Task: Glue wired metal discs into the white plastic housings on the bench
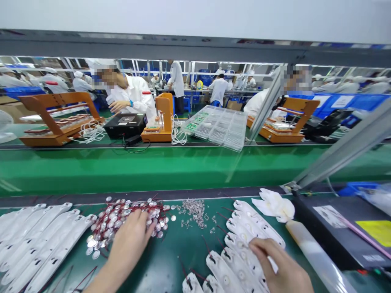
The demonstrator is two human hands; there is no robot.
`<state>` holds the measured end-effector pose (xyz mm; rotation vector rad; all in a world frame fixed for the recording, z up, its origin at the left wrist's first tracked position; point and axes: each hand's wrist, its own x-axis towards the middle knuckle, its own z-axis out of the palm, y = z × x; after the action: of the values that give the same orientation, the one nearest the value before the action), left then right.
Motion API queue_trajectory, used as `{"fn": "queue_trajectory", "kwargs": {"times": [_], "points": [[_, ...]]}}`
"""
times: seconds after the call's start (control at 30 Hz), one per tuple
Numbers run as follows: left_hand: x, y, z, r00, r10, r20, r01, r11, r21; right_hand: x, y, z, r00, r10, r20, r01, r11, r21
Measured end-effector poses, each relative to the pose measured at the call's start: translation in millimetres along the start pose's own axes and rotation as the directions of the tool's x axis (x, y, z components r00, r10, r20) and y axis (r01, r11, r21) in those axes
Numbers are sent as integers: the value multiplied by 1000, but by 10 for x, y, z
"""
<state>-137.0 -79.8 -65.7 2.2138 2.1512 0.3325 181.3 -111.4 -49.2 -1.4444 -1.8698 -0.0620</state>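
My left hand (132, 232) reaches into a pile of small round silver discs with red wires (114, 217). Its fingers curl down among the discs, and the fingertips are partly hidden. On the right, my right hand (279, 264) is over a row of long white plastic casings (226, 266), thumb and forefinger drawn together at one casing. What lies between those fingertips is hidden. Red wires stick out from the near ends of several casings. Between the hands, toward the back, lies a heap of tiny clear parts (195, 211).
More white casings (39, 240) lie at far left. At right are a crumpled white tissue (275, 204), a clear-and-white roll (317, 254) and a black box (345, 232). A green conveyor belt (189, 169) runs behind, with orange fixtures (163, 120), a clear tray (226, 126) and co-workers beyond.
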Motion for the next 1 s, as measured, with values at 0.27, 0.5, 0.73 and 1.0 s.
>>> {"fn": "queue_trajectory", "kwargs": {"times": [0.27, 0.5, 0.73, 1.0], "points": [[64, -313, 269, 1000, 32, 2, -31, 988, -154, 98, 405, 42, 941, 338, 13, -335, 937, -99], [100, -338, 84, 987, -106, 118, 132, 961, -243, 0, 378, 255, 842, 505, 189, -479, 862, -166], [91, -247, -64, 991, -114, 62, 127, 959, -254, 5, 336, 254, 777, 563, 281, -505, 824, -256], [20, -178, -26, 999, -26, -28, 17, 959, -283, -75, 334, 251, 868, 439, 233, -368, 882, -293]]}}
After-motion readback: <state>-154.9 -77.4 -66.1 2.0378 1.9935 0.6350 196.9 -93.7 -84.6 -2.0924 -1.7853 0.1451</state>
